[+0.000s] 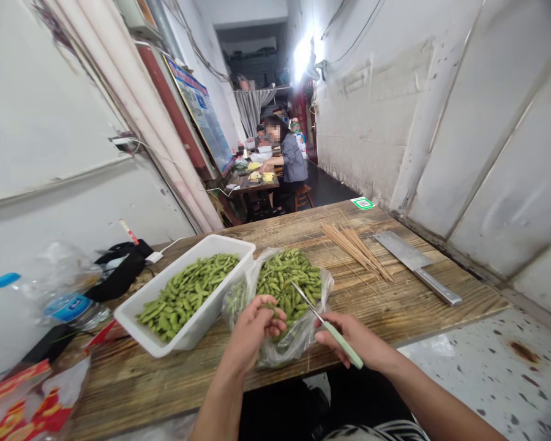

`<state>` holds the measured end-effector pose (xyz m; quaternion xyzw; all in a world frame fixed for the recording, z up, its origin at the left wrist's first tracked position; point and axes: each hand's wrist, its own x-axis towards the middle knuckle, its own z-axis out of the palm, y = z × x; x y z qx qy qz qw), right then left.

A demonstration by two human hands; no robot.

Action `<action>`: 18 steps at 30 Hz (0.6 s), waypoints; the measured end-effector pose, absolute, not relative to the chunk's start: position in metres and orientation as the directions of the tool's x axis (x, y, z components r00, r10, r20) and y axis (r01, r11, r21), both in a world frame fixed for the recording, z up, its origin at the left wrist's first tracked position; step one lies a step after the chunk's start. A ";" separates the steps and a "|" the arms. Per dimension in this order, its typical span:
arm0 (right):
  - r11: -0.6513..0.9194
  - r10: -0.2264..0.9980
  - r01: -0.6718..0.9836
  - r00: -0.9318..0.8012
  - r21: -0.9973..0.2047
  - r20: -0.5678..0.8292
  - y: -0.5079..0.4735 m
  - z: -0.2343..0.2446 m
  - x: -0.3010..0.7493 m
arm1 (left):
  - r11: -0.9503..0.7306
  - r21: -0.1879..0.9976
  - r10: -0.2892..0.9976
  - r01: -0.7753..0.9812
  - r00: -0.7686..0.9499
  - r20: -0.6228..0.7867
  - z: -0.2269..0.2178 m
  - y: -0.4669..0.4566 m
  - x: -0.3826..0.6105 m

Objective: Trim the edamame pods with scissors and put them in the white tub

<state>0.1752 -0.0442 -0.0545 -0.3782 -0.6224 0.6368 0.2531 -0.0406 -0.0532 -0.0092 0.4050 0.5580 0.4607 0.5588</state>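
Bare right hand [365,343]: Held fingers closed round the pale green handle of slim metal scissors [342,344], with blades pointed forward and slightly left, over a heap of plump green pods [294,269].
Bare left hand [252,327]: Curled fingers in toward the thumb, apparently pinching one small green pod [272,309]; too much hidden to tell the exact grip.
Scissor work: Seemed best done with the pod pinched near its middle, one end free for the blades, and fingertips tucked back from the metal. Seemed also to call for cutting above the heap, clear of the thin plastic, to avoid nicks.
Clear crumpled plastic bag [328,288]: Sat at both hands on a long brown wooden desk [165,389], spread wide around the heap.
Red-and-white printed packet [41,404]: Lay at the near left.
White rectangular plastic tub [158,349]: Stood just left of the bag, holding many loose green pods [188,294].
Thin brown wooden sticks [358,251]: Lay loosely bunched beyond the right hand.
Broad metal cleaver [404,251]: Lay flat farther right, with handle angled nearer.
Green-bordered card [362,203]: Lay at the far edge.
Seated person in a checked top [294,162]: Leaned over a second desk in the background.
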 end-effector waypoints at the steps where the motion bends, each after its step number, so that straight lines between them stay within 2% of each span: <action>1: -0.121 0.785 0.133 -0.594 -0.984 -0.177 -0.044 -0.054 0.177 | 0.246 0.966 0.965 -0.073 -0.069 -0.251 -0.010 -0.051 -0.040; 3: -0.117 0.788 0.104 -0.596 -0.988 -0.157 -0.045 -0.054 0.179 | 0.220 0.973 0.968 0.066 -0.138 -0.210 -0.012 -0.047 -0.039; 5: -0.103 0.793 0.082 -0.595 -0.991 -0.131 -0.046 -0.054 0.180 | 0.174 0.896 0.973 0.409 -0.212 -0.092 -0.014 -0.042 -0.035; 7: -0.101 0.791 0.068 -0.600 -0.993 -0.121 -0.047 -0.055 0.181 | 0.160 0.655 0.975 0.738 -0.222 0.012 -0.016 -0.038 -0.028; 8: -0.103 0.788 0.067 -0.604 -0.992 -0.122 -0.047 -0.056 0.181 | 0.170 0.517 0.977 0.839 -0.213 0.024 -0.016 -0.037 -0.025; 10: -0.103 0.785 0.068 -0.608 -0.992 -0.123 -0.049 -0.058 0.181 | 0.199 0.301 0.979 0.933 -0.206 -0.008 -0.015 -0.035 -0.017; 12: -0.094 0.787 0.073 -0.606 -0.993 -0.119 -0.049 -0.059 0.181 | 0.207 0.169 0.978 0.964 -0.204 -0.033 -0.014 -0.035 -0.011; 14: -0.081 0.787 0.079 -0.606 -0.994 -0.112 -0.049 -0.060 0.181 | 0.199 0.107 0.980 0.974 -0.196 -0.040 -0.012 -0.036 -0.006; 18: -0.064 0.788 0.081 -0.607 -0.995 -0.100 -0.049 -0.060 0.182 | 0.196 0.055 0.981 0.979 -0.196 -0.006 -0.013 -0.038 0.000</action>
